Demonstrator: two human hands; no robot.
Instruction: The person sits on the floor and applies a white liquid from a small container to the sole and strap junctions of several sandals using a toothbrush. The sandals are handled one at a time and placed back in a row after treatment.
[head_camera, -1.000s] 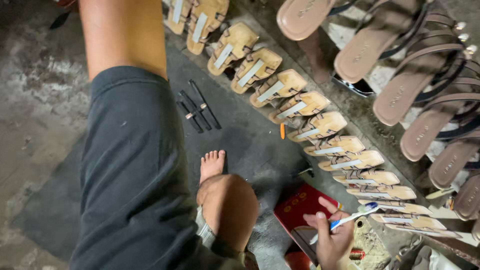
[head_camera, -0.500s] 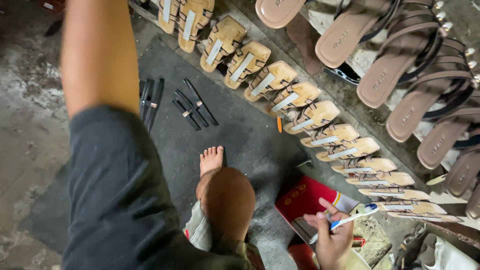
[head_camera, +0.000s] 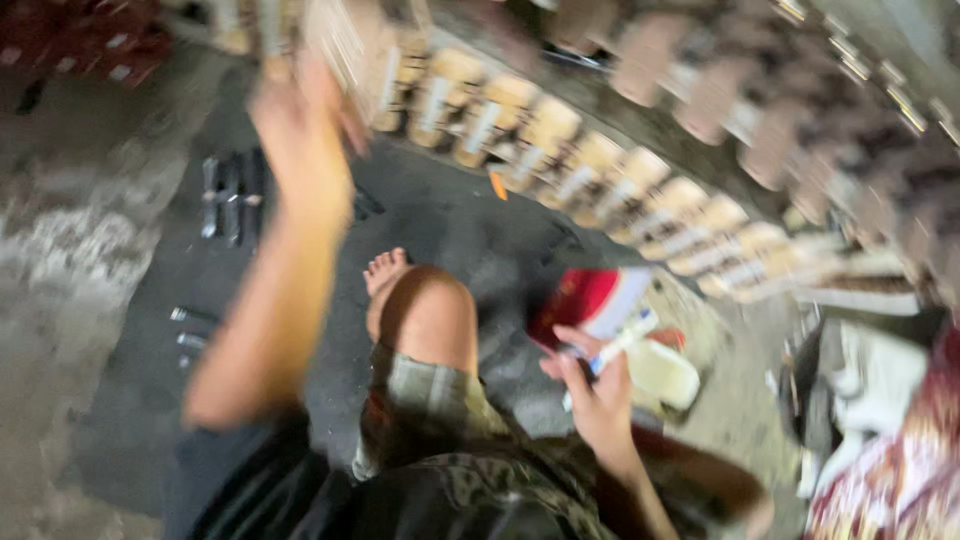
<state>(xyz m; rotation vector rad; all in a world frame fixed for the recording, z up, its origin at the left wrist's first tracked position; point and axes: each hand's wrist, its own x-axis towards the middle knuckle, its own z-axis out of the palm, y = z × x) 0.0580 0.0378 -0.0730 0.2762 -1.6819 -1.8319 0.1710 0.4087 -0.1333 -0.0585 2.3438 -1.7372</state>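
I see the right hand gripping a small brush just beside the red tin; the left hand reaches toward the row of soles, fingers too blurred to tell. Most soles look untouched.

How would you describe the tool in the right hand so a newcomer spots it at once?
Start at the bent bare knee, then go right to the right hand beside a red box. It holds a thin white brush-like tool with a blue part, unlike the tan sandal soles lined up behind.
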